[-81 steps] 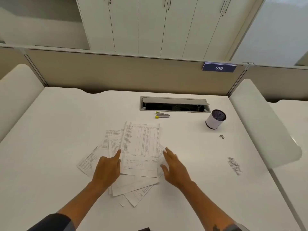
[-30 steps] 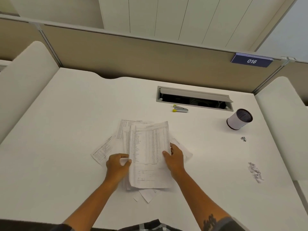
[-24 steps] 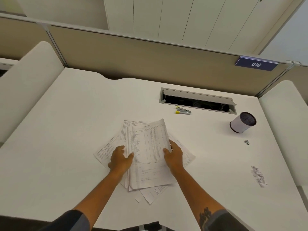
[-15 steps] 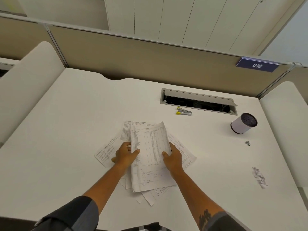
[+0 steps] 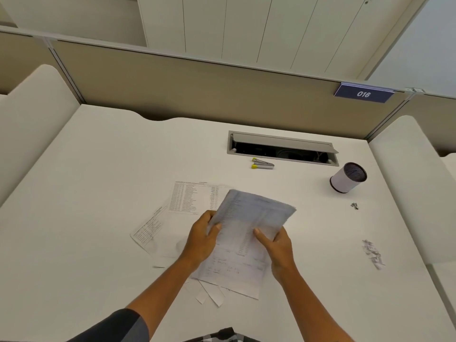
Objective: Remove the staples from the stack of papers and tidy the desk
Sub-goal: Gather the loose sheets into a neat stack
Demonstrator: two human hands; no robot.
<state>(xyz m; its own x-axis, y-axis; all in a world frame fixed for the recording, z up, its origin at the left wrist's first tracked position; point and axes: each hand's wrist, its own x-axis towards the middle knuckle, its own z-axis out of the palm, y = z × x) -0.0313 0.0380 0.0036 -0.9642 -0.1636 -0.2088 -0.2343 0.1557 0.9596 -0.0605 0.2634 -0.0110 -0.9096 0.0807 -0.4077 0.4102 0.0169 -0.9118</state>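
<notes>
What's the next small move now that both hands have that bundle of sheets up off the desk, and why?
Probably bring the lifted papers over the loose sheets on the desk and gather those in. The left hand and right hand grip the bundle by its sides, and its lower sheets are fanned unevenly, while at least two printed pages lie apart to the left.
</notes>
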